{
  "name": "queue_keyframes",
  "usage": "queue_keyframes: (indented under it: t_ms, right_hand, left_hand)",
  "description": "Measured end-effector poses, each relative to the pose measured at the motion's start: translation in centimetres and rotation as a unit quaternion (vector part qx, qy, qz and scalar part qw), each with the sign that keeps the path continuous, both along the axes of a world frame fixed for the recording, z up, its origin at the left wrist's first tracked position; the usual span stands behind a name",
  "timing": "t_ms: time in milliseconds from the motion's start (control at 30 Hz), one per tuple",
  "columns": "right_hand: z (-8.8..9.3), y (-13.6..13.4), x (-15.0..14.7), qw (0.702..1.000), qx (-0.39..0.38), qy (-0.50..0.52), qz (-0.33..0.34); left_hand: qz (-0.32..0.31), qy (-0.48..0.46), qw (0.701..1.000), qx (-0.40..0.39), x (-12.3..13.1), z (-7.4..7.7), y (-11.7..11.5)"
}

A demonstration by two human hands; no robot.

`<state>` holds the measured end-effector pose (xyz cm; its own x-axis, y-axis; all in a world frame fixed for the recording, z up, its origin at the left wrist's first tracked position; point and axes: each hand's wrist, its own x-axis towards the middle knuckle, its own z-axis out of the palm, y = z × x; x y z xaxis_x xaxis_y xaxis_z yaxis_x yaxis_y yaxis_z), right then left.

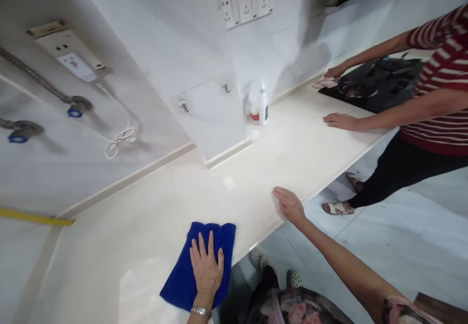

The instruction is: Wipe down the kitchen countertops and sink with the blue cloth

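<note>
Spread on the cream countertop [175, 197] near its front edge is a dark blue cloth [183, 275]. My left hand [207, 268] lies flat on top of it, fingers stretched apart, with a watch at the wrist. Further right, my right hand [289, 203] rests on the counter's front edge with its fingers extended and nothing held in them.
A co-worker in a striped top [446, 80] stands at the right, one hand holding a pale cloth [326, 82] beside the black gas stove [376, 85]. A white bottle [263, 105] and a small red-and-white container [255, 113] stand against the wall. A yellow pipe [36, 217] meets the counter's left side.
</note>
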<state>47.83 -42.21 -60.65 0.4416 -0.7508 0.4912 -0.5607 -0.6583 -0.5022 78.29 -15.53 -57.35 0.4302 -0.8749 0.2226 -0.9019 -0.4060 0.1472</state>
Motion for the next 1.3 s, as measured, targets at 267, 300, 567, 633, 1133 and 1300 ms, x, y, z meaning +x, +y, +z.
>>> queue_keyframes:
  t_ms: [267,300,567,633,1133,1300]
  right_hand:
    - [0.3,-0.3,0.2,1.0,-0.019,-0.001,0.012]
    - [0.3,-0.3,0.3,1.0,-0.027,-0.003,0.01]
    - [1.2,-0.4,0.5,0.999,-0.042,-0.005,0.013]
    - [1.3,-0.4,0.4,0.999,-0.042,-0.008,0.005]
    - [0.1,-0.7,-1.0,0.997,-0.071,0.007,-0.002]
    - [-0.3,-0.6,-2.4,0.997,-0.07,0.015,0.019]
  left_hand:
    - [-0.121,-0.055,0.991,-0.026,-3.9,-0.6,-10.8]
    - [-0.131,-0.054,0.99,-0.028,-4.6,-0.4,-12.1]
    - [-0.189,-0.015,0.982,-0.015,-7.7,0.9,-20.3]
    - [-0.197,0.001,0.98,-0.003,-7.8,1.2,-21.8]
    - [-0.171,0.074,0.982,0.003,-7.9,2.0,-23.4]
    - [-0.105,0.069,0.992,0.012,-7.4,2.5,-13.9]
